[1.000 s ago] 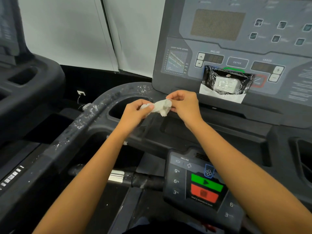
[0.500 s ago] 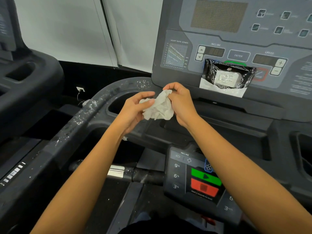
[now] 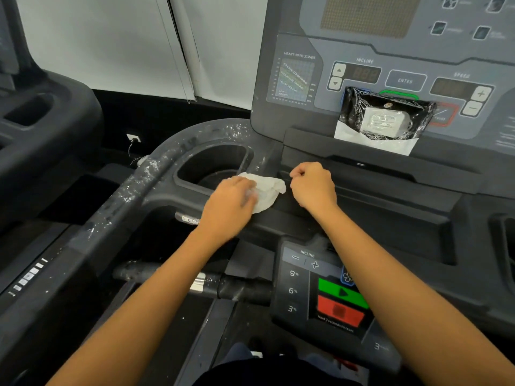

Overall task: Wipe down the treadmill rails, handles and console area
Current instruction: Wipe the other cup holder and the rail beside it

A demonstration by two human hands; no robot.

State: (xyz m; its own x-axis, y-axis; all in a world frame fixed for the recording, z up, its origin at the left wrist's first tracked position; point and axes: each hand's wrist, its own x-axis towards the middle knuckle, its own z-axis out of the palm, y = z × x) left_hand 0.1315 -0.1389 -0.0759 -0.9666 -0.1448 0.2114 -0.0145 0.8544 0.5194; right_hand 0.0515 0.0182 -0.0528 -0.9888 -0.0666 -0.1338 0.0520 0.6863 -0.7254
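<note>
Both hands low: left hand (image 3: 228, 201) presses white wipe (image 3: 266, 192) flat on console tray (image 3: 362, 218); right hand (image 3: 313, 185) fisted, empty.

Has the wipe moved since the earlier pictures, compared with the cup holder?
Yes. The wipe has come down from the air between both hands onto the tray edge beside the cup holder, pressed by the left hand.

dark console tray (image 3: 362, 218) — white wipe (image 3: 267, 193) lies crumpled on it.
</note>
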